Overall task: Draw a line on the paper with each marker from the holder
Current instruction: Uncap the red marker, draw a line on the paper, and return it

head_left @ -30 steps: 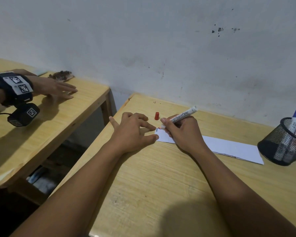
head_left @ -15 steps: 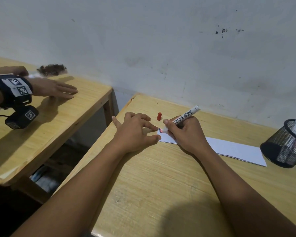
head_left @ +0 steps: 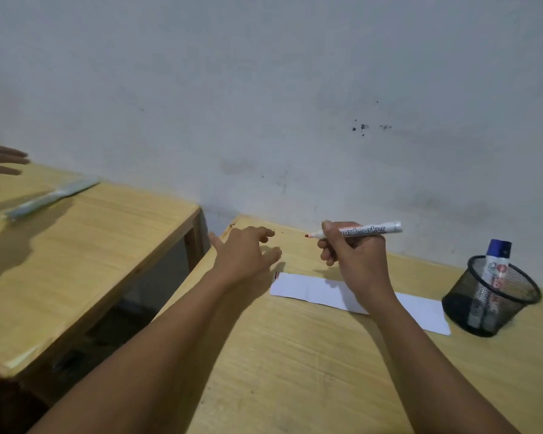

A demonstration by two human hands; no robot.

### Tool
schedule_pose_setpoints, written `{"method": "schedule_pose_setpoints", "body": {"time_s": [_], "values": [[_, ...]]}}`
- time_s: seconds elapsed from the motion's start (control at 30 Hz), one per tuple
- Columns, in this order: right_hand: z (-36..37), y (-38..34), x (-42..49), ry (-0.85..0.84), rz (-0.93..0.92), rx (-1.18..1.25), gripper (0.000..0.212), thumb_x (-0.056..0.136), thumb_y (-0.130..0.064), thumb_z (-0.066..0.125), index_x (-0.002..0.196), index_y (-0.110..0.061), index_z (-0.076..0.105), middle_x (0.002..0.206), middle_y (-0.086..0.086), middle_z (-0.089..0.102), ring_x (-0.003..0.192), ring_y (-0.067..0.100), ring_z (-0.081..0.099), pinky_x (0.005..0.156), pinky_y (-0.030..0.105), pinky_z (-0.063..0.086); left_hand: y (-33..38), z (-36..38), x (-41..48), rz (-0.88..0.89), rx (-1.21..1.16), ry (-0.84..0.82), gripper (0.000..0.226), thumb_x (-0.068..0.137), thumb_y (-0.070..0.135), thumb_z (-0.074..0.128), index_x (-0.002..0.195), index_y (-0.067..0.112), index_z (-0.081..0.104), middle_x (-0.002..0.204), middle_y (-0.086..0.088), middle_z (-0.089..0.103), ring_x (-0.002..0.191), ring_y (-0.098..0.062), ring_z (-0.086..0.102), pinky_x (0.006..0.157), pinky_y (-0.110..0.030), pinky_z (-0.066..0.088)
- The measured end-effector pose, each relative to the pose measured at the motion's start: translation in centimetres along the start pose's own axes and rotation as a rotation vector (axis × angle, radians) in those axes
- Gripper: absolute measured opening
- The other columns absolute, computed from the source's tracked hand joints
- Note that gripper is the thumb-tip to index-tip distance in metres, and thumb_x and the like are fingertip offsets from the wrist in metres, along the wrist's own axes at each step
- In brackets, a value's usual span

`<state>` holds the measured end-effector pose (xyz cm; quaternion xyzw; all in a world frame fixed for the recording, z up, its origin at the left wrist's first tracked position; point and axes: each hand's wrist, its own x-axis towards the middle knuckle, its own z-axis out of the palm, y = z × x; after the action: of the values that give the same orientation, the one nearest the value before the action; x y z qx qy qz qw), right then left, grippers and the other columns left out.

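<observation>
My right hand (head_left: 355, 261) grips a white board marker (head_left: 362, 230) with a red tip. The marker is uncapped and held level above the table, tip pointing left. Under that hand lies a white paper strip (head_left: 314, 291) with short marks at its left edge (head_left: 276, 275). My left hand (head_left: 245, 255) hovers just left of the paper with curled, spread fingers, and nothing shows in it. The red cap is out of sight. At the right stands a black mesh holder (head_left: 514, 300) with a blue-capped marker (head_left: 497, 261) upright in it.
The wooden table (head_left: 295, 355) ends at the white wall. A second wooden table (head_left: 91, 245) stands to the left across a dark gap, with a pale flat object (head_left: 51, 197) on it. Another person's hand (head_left: 0, 159) is at its far left.
My right hand lifted the marker off the paper and turned it level. My left hand slid off the paper toward the far edge. The view tilted up, and the red cap went out of sight.
</observation>
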<state>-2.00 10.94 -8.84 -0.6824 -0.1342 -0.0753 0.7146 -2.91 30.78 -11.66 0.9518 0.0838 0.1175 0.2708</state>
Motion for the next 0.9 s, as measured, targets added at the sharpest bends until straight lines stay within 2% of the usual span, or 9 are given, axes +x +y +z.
{"method": "schedule_pose_setpoints", "body": {"time_s": [0.07,0.2,0.3,0.4,0.5,0.67,0.77,0.83,0.9], "values": [[-0.6,-0.7,-0.3,0.013,0.013,0.01,0.015,0.096,-0.018,0.069,0.089,-0.004,0.07,0.068,0.01,0.069,0.053,0.016,0.058,0.049,0.024,0.05,0.9,0.1,1.0,-0.001,0.082,-0.046,0.035,0.092,0.045,0.058,0.126,0.037,0.064,0.119,0.015,0.069,0.127,-0.015,0.05,0.109,-0.071,-0.008],[-2.5,-2.4,-1.6,0.042,0.003,0.012,0.02,0.095,-0.016,0.069,0.091,0.004,0.068,0.07,0.015,0.069,0.055,0.019,0.059,0.05,0.026,0.051,1.4,0.1,1.4,0.078,0.181,0.021,0.025,0.094,0.023,0.053,0.102,0.029,0.075,0.099,0.009,0.076,0.114,-0.019,0.059,0.113,-0.068,0.006],[-4.0,-4.1,-2.6,0.08,-0.018,0.04,0.024,0.094,-0.016,0.07,0.092,0.008,0.068,0.071,0.017,0.069,0.056,0.019,0.06,0.05,0.027,0.052,2.4,-0.8,0.9,0.144,0.333,0.043,0.027,0.097,0.031,0.05,0.117,0.035,0.069,0.108,0.011,0.073,0.122,-0.019,0.052,0.111,-0.067,0.01],[-5.0,-5.7,-3.8,0.088,-0.045,0.045,0.023,0.094,-0.017,0.07,0.092,0.006,0.068,0.071,0.017,0.07,0.056,0.021,0.06,0.05,0.028,0.052,2.8,-1.3,0.4,0.145,0.476,-0.084,0.034,0.097,0.045,0.049,0.128,0.039,0.062,0.121,0.009,0.068,0.131,-0.023,0.043,0.11,-0.067,0.007],[-5.7,-6.7,-5.1,0.083,-0.066,0.048,0.022,0.094,-0.016,0.07,0.091,0.006,0.069,0.069,0.016,0.07,0.056,0.021,0.06,0.05,0.028,0.052,2.5,-1.2,0.3,0.119,0.506,-0.14,0.029,0.094,0.039,0.056,0.121,0.036,0.067,0.115,0.007,0.07,0.127,-0.025,0.046,0.107,-0.067,0.008],[-6.7,-6.7,-5.9,0.087,-0.076,0.019,0.022,0.093,-0.015,0.07,0.089,0.006,0.069,0.066,0.013,0.07,0.056,0.022,0.061,0.05,0.028,0.053,2.5,-1.1,0.4,0.126,0.448,-0.049,0.02,0.089,0.034,0.059,0.1,0.03,0.076,0.096,0.011,0.073,0.107,-0.018,0.059,0.105,-0.062,0.015],[-7.1,-7.0,-5.8,0.102,-0.068,0.027,0.023,0.093,-0.015,0.07,0.09,0.007,0.07,0.067,0.014,0.07,0.056,0.022,0.061,0.05,0.029,0.053,3.9,-2.0,-0.1,0.043,0.21,-0.005,0.016,0.085,0.038,0.064,0.084,0.03,0.077,0.084,0.013,0.073,0.093,-0.012,0.062,0.098,-0.051,0.025],[-7.1,-7.6,-5.7,0.115,-0.069,0.04,0.022,0.094,-0.016,0.07,0.09,0.005,0.071,0.068,0.016,0.07,0.057,0.023,0.061,0.05,0.03,0.053,5.9,-3.4,-1.2,-0.005,-0.173,-0.015,0.012,0.08,0.037,0.069,0.078,0.029,0.078,0.075,0.014,0.073,0.075,-0.005,0.063,0.086,-0.039,0.039],[-7.0,-8.5,-5.7,0.129,-0.079,0.059,0.02,0.094,-0.017,0.07,0.089,0.003,0.072,0.068,0.015,0.071,0.057,0.023,0.061,0.051,0.031,0.053,8.5,-5.1,-2.7,0.009,-0.595,-0.081,0.01,0.086,0.026,0.071,0.091,0.022,0.079,0.075,0.01,0.076,0.061,0.0,0.061,0.065,-0.026,0.047]]}}
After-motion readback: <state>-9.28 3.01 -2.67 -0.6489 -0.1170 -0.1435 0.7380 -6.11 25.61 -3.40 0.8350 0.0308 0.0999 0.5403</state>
